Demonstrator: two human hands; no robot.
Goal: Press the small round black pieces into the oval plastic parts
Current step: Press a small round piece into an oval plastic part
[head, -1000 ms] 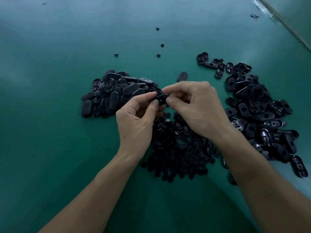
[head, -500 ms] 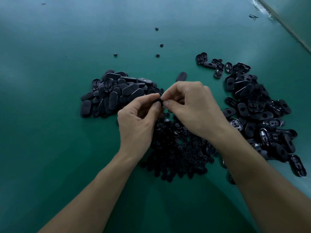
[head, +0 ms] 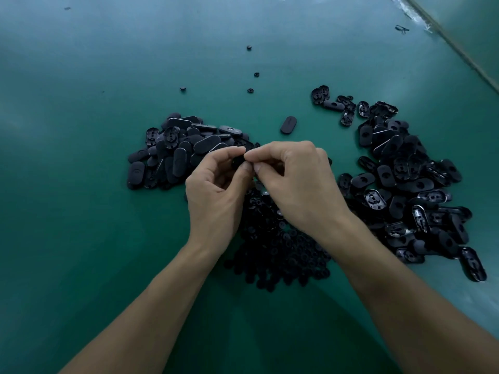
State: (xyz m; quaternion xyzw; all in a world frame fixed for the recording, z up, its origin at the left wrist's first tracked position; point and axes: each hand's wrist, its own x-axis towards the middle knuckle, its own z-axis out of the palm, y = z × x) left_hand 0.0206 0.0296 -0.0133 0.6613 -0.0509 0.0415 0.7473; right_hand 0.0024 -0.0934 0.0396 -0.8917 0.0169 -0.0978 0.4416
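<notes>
Here, over the far edge of the heap of round pieces (head: 275,247), the left hand (head: 216,195) and right hand (head: 297,184) meet fingertip to fingertip. Both are curled, pinching one black part (head: 239,161), seemingly an oval one. Fingers hide most of it.

A green worktop (head: 81,238) carries three black heaps: ovals (head: 178,152) left of centre, more ovals (head: 410,184) at right, round pieces (head: 275,247) low centre.

left hand (head: 216,201): grip pinches oval part (head: 237,161) | right hand (head: 297,184): grip pinches same part | forearms converge
</notes>
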